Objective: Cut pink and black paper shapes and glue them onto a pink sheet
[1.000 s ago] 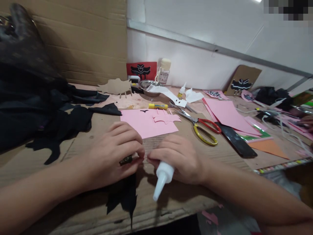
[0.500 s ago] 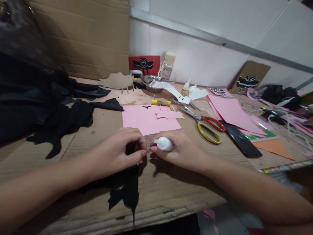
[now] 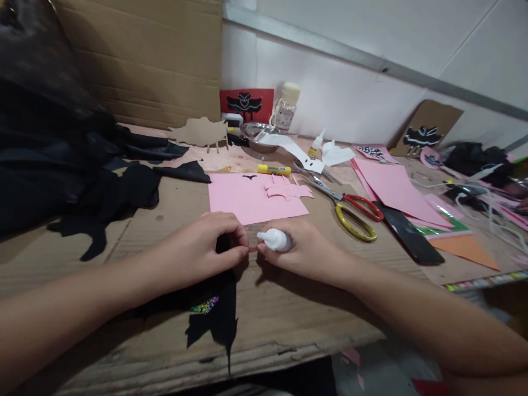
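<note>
My left hand (image 3: 218, 242) is closed, with black fabric (image 3: 218, 313) inside its curled fingers and hanging down over the table's front edge. My right hand (image 3: 297, 247) grips a small white bottle (image 3: 275, 240), its nozzle pointing left. A thin reddish piece (image 3: 253, 249) spans the small gap between the fingertips of both hands. Just beyond the hands lies a pink sheet (image 3: 235, 198), bearing a small black cut shape (image 3: 249, 177) and a pink cut-out (image 3: 289, 190).
Scissors (image 3: 355, 214), a black phone-like slab (image 3: 408, 231) and pink sheets (image 3: 408, 187) lie to the right. A glue stick (image 3: 274, 170), metal bowl (image 3: 258, 137) and lidded bottle (image 3: 285, 110) stand farther back. Black fabric (image 3: 82, 170) is heaped at left.
My two hands have moved slightly apart, showing more of the thin reddish piece between them. Multicoloured glitter now shows on the hanging black fabric. The camera view has shifted slightly.
</note>
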`<state>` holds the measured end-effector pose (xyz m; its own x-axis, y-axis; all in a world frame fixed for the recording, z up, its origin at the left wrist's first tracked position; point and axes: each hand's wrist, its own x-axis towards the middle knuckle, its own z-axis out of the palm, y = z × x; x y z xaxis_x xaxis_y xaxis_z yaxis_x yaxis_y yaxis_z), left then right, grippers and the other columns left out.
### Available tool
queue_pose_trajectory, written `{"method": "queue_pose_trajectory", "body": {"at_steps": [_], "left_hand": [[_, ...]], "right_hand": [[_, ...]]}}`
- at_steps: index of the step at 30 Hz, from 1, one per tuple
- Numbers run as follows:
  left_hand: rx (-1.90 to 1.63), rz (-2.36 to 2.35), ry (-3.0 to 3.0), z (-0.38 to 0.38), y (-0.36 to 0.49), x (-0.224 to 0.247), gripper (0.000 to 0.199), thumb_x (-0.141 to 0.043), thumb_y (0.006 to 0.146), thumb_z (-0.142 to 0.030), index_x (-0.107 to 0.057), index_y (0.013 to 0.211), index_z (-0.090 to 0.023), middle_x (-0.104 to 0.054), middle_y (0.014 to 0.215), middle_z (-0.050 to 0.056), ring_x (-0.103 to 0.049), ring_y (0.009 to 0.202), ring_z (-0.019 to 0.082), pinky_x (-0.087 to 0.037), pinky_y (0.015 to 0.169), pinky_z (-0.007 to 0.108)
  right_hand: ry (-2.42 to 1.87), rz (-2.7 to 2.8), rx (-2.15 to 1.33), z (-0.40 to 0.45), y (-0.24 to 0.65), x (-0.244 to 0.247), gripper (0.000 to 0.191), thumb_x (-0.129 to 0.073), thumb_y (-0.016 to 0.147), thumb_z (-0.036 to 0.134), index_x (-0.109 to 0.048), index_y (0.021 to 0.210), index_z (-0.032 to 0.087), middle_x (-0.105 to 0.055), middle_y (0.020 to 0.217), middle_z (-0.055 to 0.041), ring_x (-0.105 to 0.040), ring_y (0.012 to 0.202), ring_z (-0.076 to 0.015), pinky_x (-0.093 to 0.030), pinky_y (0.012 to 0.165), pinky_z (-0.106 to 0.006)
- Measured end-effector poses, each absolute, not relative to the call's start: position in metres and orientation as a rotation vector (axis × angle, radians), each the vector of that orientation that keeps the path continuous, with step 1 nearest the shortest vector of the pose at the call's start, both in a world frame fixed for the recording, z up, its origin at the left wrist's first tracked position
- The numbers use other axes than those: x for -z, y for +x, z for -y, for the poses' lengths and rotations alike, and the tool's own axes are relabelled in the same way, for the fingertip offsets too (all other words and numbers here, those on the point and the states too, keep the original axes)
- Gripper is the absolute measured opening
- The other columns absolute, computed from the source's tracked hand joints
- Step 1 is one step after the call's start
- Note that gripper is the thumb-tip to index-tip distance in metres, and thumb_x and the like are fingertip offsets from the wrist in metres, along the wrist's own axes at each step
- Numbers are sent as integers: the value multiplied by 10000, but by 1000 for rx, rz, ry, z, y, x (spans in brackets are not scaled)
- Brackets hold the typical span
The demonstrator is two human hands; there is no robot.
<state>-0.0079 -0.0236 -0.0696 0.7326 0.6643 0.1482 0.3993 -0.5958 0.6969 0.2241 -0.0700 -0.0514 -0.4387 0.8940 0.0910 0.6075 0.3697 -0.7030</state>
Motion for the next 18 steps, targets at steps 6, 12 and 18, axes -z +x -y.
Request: {"method": "queue_pose_trajectory", "body": {"at_steps": [6, 12, 18], "left_hand": [[-526, -838, 2323, 23, -9, 71, 194, -618, 913, -376, -684, 808, -227, -717, 848, 19, -647, 849, 223, -453, 851, 360], [-507, -827, 2293, 22, -9, 71, 201, -610, 911, -377, -695, 805, -230, -738, 872, 16, -657, 872, 216, -453, 864, 358], [-526, -855, 2266, 21, -8, 71, 197, -623, 906, -386, -682, 807, -227, -725, 851, 14, -654, 836, 212, -461, 813, 340]], "right_hand": [[-1457, 2208, -791, 69, 225, 51, 130, -697, 839, 115, -634, 741, 173, -636, 708, 17, -534, 680, -129, -378, 657, -239], [-1423, 2132, -882, 65, 226, 54, 69, -709, 900, 219, -719, 871, 157, -736, 839, -29, -619, 752, -155, -445, 698, -252], [-1292, 2073, -1009, 65, 222, 59, 125, -710, 916, 243, -704, 817, 167, -687, 748, 16, -538, 649, -113, -403, 616, -225]]}}
